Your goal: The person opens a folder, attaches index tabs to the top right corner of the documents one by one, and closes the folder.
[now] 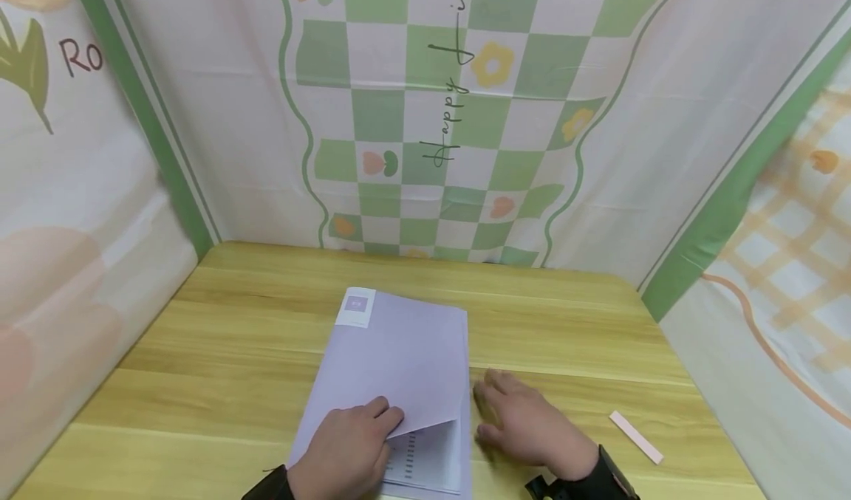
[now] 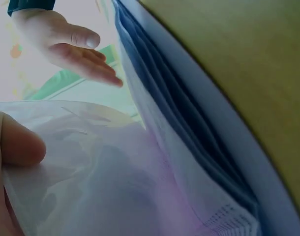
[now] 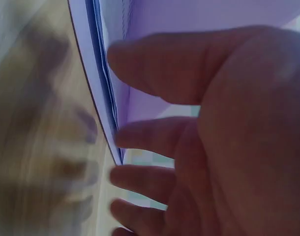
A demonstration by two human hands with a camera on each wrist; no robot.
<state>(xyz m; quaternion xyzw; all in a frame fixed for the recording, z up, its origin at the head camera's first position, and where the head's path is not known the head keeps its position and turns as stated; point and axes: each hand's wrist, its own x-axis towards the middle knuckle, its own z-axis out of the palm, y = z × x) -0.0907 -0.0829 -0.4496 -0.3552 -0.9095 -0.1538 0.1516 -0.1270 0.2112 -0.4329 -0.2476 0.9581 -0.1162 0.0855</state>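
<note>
A lilac folder (image 1: 405,360) lies on the table, its cover partly lifted at the near edge. Under the cover, printed sheets (image 1: 432,459) show. My left hand (image 1: 349,448) pinches the cover's near edge; in the left wrist view the thumb (image 2: 24,145) lies on the glossy, see-through side of the cover (image 2: 86,182). Beside the folder's right edge is my right hand (image 1: 528,426), fingers extended and holding nothing. In the right wrist view its fingertips are close to the stacked page edges (image 3: 103,64); whether they touch cannot be told.
A small pale pink strip (image 1: 636,437) lies on the wooden table (image 1: 219,382), right of my right hand. A white label (image 1: 355,308) marks the folder's far left corner. Patterned curtains (image 1: 266,116) stand behind and on both sides of the table.
</note>
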